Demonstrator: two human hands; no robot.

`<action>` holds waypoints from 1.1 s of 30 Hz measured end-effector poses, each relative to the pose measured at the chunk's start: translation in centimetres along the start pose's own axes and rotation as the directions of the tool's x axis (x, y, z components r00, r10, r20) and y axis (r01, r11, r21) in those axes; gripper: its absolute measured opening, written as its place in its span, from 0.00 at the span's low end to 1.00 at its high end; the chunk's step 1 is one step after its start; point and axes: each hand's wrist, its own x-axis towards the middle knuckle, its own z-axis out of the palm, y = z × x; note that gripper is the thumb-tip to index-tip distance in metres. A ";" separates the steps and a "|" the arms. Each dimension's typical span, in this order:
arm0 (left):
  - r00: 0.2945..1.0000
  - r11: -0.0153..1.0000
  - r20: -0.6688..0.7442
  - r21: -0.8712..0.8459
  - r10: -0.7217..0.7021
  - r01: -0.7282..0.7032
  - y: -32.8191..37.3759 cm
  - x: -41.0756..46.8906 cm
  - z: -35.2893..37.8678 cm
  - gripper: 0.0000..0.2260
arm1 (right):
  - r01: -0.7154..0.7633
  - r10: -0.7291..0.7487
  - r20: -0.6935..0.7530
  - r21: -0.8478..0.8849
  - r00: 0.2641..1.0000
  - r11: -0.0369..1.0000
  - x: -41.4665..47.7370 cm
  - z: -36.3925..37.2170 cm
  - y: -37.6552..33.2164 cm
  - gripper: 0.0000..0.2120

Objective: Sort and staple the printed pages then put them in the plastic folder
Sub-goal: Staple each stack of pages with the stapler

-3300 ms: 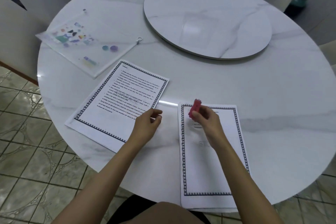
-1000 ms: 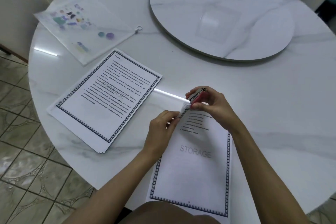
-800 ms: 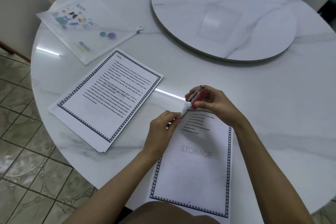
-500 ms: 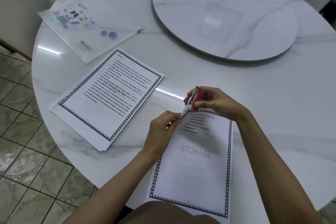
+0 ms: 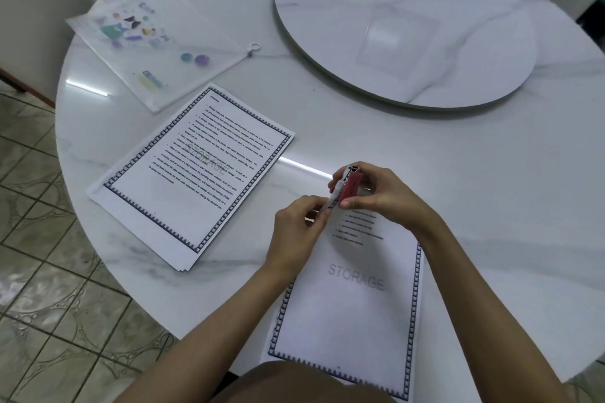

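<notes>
Your right hand [image 5: 383,196] curls tight round the red stapler [image 5: 349,185], long axis near-left to far-right, on the far-left corner of the near pages [image 5: 353,304]. Left hand [image 5: 298,232] pinches that corner. Pages overhang the surface's [image 5: 474,206] near edge. Second stack [image 5: 193,173] and plastic folder [image 5: 157,42] lie left; bare marble right.

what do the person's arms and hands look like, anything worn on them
The left hand and right hand are bare: no gloves, rings or bracelets show. Both forearms are bare too, with no watch and no sleeve in view.
</notes>
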 end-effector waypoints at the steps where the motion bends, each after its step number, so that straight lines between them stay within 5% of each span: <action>1: 1.000 1.000 0.001 -0.004 -0.004 0.004 0.0 0.0 0.0 0.05 | 0.001 -0.001 -0.013 -0.010 1.000 1.000 0.0 0.1 0.1 0.17; 20: 0.998 0.998 0.004 0.003 -0.056 0.056 -0.6 0.6 0.1 0.04 | 0.076 -0.142 -0.287 -0.229 0.947 0.971 -0.3 3.9 0.6 0.16; 28: 0.999 0.998 0.030 0.068 -0.020 0.018 -0.3 1.3 -0.2 0.04 | 0.095 -0.105 -0.478 -0.045 0.872 0.994 -0.2 5.5 1.3 0.15; 33: 0.999 0.998 0.034 0.059 -0.014 0.012 -0.4 1.7 -0.1 0.05 | 0.094 -0.128 -0.537 -0.092 0.834 0.991 0.1 6.0 1.7 0.13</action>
